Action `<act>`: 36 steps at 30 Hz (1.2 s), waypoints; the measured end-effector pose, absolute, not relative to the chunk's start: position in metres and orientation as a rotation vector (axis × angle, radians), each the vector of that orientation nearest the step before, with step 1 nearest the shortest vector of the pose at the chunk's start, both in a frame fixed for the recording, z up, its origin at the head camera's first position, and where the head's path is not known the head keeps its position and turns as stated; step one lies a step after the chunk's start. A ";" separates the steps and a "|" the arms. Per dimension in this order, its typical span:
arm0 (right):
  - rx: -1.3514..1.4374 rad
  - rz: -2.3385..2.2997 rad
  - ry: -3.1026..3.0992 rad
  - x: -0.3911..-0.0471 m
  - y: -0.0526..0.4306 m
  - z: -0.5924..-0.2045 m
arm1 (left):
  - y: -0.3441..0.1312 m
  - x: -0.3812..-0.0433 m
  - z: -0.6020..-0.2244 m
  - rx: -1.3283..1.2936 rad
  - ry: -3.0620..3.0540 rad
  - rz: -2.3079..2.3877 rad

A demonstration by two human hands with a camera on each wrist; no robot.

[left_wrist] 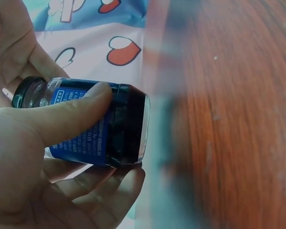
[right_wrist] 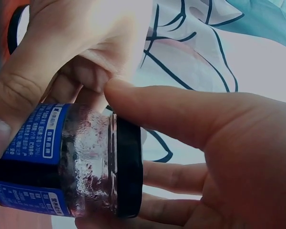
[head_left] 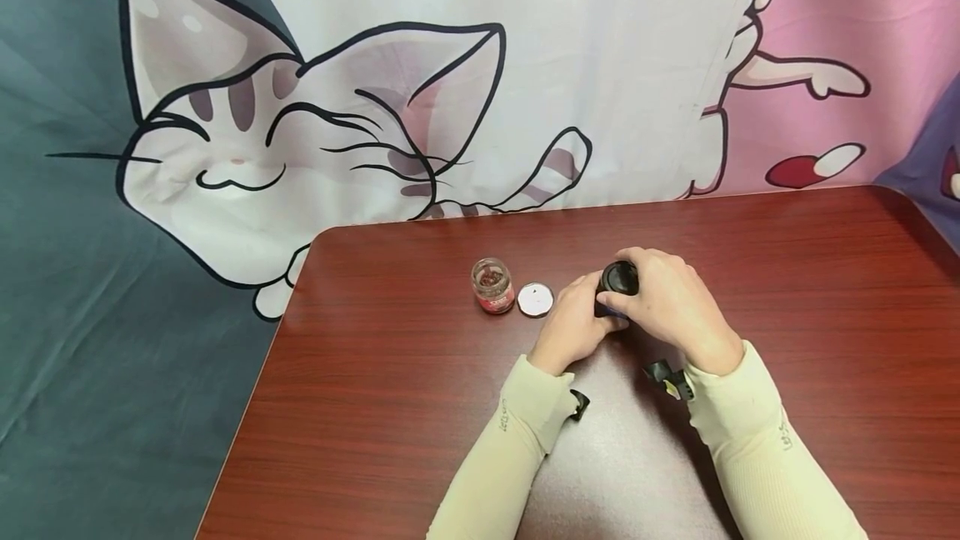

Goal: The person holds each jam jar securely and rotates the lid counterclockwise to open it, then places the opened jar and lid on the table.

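Observation:
A glass jar (left_wrist: pixel 76 145) with a blue label and dark contents is held between both hands above or on the table; its base contact is hard to make out. My left hand (head_left: pixel 573 323) grips the jar's body, thumb across the label. Around the black lid (right_wrist: pixel 129 167) at its mouth curl the thumb and fingers of my right hand (head_left: pixel 675 302). The lid sits on the jar's rim. To the left stands a smaller glass jar (head_left: pixel 492 283) without a lid, dark bits inside and a red label. Beside it lies a white-faced round lid (head_left: pixel 536 300), inner side up.
The reddish-brown wooden table (head_left: pixel 375 398) stretches under both arms. Behind its far edge hangs a cloth (head_left: pixel 615 65) printed with cartoon cats. Small black devices are strapped at both wrists, over cream sleeves (head_left: pixel 738 398).

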State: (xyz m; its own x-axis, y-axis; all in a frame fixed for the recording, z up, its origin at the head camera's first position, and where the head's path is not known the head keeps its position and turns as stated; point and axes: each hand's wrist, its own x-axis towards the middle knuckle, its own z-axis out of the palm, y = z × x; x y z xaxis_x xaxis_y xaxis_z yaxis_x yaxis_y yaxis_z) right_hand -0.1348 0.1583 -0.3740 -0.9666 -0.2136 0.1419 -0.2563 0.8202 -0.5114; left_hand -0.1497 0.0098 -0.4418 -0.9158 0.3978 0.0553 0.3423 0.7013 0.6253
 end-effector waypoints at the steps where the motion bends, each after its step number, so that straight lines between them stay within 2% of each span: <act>1: 0.381 0.842 -2.917 -0.135 0.158 -0.374 | 0.009 -0.150 -0.442 0.615 2.818 1.016; 23: 0.399 0.908 -2.764 -0.137 0.153 -0.375 | -0.003 -0.152 -0.438 0.684 2.835 1.095; 36: 0.291 0.981 -2.710 -0.134 0.151 -0.374 | -0.005 -0.150 -0.434 0.716 2.831 1.214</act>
